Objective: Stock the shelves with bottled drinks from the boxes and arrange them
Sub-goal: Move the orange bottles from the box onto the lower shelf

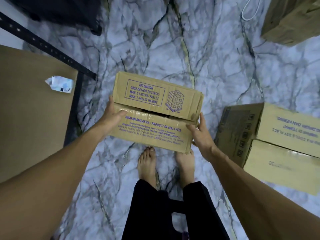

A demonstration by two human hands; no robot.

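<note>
A brown cardboard box [155,110] with purple print is held above the marble-patterned floor, in front of my bare feet. My left hand [113,115] grips its left end, thumb lying on the top flap. My right hand [200,134] grips its right end, thumb on top and fingers down the side. The box's top flaps are closed with a narrow gap between them; its contents are hidden. No bottles show.
A brown shelf board [34,110] in a black metal frame [43,44] lies at the left, with a small crumpled label [60,84] on it. Another carton [277,141] sits at the right, a third carton [294,19] at top right beside a white cord [249,11].
</note>
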